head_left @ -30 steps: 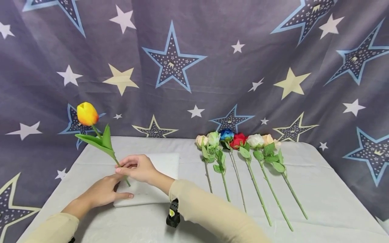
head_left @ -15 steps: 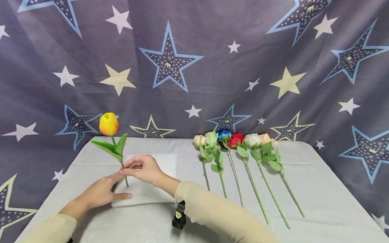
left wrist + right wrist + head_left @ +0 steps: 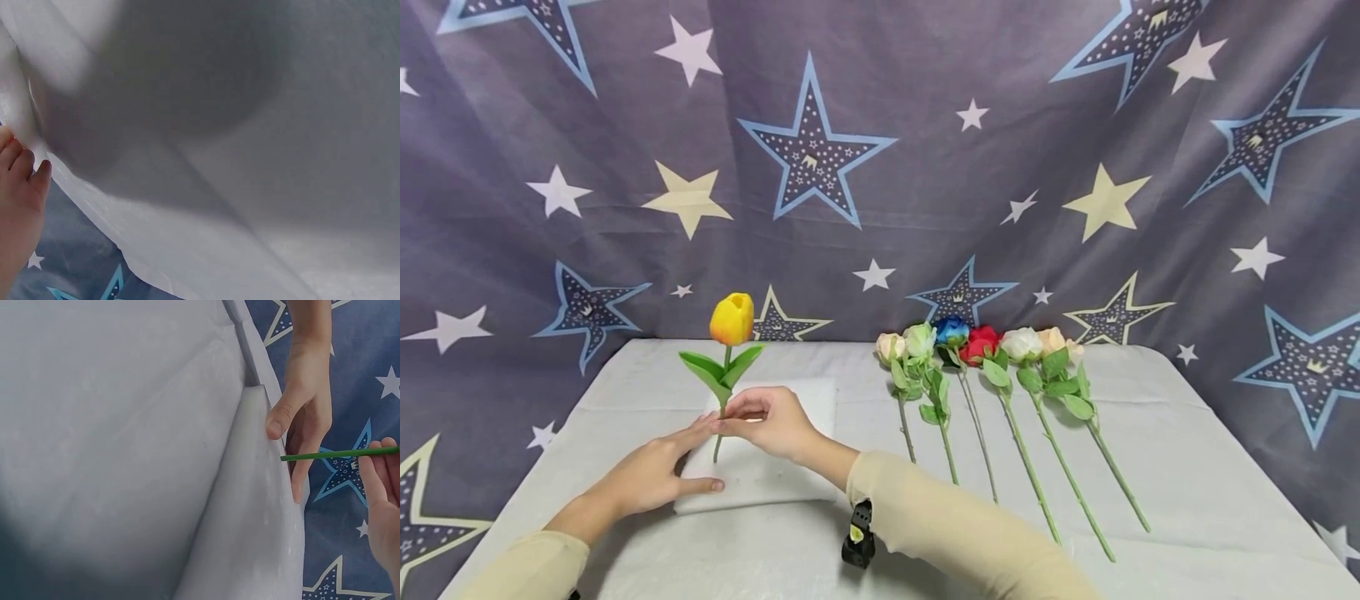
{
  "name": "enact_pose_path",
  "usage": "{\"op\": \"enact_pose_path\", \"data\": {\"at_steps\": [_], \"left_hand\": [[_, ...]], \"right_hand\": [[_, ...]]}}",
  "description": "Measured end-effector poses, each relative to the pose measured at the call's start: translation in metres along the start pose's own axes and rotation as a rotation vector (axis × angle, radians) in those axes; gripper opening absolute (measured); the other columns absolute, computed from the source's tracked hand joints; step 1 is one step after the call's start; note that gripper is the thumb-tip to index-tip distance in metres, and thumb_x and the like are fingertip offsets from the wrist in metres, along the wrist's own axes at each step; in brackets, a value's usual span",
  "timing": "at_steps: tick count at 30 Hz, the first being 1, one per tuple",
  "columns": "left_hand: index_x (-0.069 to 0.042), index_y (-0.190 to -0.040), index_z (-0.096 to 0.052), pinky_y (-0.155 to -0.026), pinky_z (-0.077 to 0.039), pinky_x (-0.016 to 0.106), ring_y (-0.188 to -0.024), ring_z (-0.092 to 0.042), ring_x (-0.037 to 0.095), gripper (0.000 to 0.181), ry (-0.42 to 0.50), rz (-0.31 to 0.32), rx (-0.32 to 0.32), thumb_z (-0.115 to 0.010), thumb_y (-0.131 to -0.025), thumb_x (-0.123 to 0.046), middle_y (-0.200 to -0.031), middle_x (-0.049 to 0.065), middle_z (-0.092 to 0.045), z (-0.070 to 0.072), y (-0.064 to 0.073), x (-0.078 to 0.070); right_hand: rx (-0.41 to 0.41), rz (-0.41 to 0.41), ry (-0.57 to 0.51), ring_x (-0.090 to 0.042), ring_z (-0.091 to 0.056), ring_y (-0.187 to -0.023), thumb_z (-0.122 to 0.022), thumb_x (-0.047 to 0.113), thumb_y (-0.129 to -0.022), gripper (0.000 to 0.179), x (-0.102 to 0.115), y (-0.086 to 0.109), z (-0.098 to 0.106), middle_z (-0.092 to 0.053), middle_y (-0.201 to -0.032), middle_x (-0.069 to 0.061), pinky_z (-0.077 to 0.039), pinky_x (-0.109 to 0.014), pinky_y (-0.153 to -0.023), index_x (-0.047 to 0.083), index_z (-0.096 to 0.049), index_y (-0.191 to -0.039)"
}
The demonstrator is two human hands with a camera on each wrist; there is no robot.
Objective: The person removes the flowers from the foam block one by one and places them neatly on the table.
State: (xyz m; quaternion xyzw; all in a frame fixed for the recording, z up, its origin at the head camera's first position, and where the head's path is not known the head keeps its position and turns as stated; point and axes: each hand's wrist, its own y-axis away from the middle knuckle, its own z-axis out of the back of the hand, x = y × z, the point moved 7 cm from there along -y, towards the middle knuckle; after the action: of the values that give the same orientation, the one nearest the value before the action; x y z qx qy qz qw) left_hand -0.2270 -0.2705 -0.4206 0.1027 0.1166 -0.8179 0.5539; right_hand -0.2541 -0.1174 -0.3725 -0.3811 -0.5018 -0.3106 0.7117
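An orange-yellow tulip with two green leaves stands nearly upright, pinched by its stem between the thumb and fingers of my right hand. The stem's lower end is over the left part of a white foam block; I cannot tell whether it touches the surface. In the right wrist view, the green stem points toward the block's edge. My left hand rests at the block's left side, fingers extended and thumb spread onto its front corner. The left wrist view catches only part of a hand at its left edge.
Several artificial roses lie in a row on the right of the pale cloth-covered table. Among them are a blue rose, a red rose and a white rose. A star-patterned curtain hangs behind.
The tulip has swung from leaning left to nearly upright, its bloom moving right and down. My right hand has shifted slightly right. The left hand stays on the foam block.
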Motion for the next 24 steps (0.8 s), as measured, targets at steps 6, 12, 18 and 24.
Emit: {"op": "enact_pose_path", "data": {"at_steps": [6, 12, 18, 24], "left_hand": [[-0.011, -0.147, -0.040, -0.102, -0.042, 0.062, -0.131, -0.048, 0.044, 0.098, -0.005, -0.003, -0.001, -0.066, -0.073, -0.070, -0.151, 0.018, -0.041, 0.000, -0.001, -0.001], [-0.009, -0.145, -0.042, -0.103, -0.041, 0.062, -0.133, -0.045, 0.043, 0.097, -0.011, 0.011, 0.019, -0.066, -0.073, -0.070, -0.151, 0.018, -0.040, 0.001, -0.002, -0.001], [-0.007, -0.145, -0.043, -0.104, -0.040, 0.061, -0.134, -0.044, 0.044, 0.098, -0.011, 0.016, 0.021, -0.066, -0.073, -0.069, -0.151, 0.019, -0.041, 0.003, -0.001, -0.003], [-0.006, -0.144, -0.043, -0.105, -0.039, 0.061, -0.134, -0.044, 0.044, 0.097, -0.015, 0.015, 0.020, -0.066, -0.074, -0.068, -0.150, 0.020, -0.041, 0.002, 0.000, -0.003]], "right_hand": [[-0.032, -0.001, -0.011, -0.011, -0.073, -0.082, -0.076, 0.008, -0.081, 0.016, 0.003, 0.005, 0.011, -0.074, -0.096, -0.020, -0.055, -0.010, -0.069, -0.003, -0.074, -0.091], [-0.013, -0.010, -0.024, -0.013, -0.074, -0.084, -0.076, 0.008, -0.080, 0.014, 0.001, 0.007, 0.017, -0.075, -0.098, -0.017, -0.056, -0.012, -0.070, -0.003, -0.075, -0.089], [-0.006, -0.048, -0.015, -0.008, -0.074, -0.084, -0.076, 0.012, -0.081, 0.019, -0.005, 0.010, 0.023, -0.075, -0.098, -0.015, -0.057, -0.015, -0.071, -0.001, -0.075, -0.095], [0.004, -0.035, -0.051, -0.022, -0.075, -0.089, -0.076, 0.006, -0.080, 0.019, -0.007, 0.013, 0.028, -0.073, -0.097, -0.022, -0.057, -0.015, -0.073, -0.005, -0.075, -0.095]]}}
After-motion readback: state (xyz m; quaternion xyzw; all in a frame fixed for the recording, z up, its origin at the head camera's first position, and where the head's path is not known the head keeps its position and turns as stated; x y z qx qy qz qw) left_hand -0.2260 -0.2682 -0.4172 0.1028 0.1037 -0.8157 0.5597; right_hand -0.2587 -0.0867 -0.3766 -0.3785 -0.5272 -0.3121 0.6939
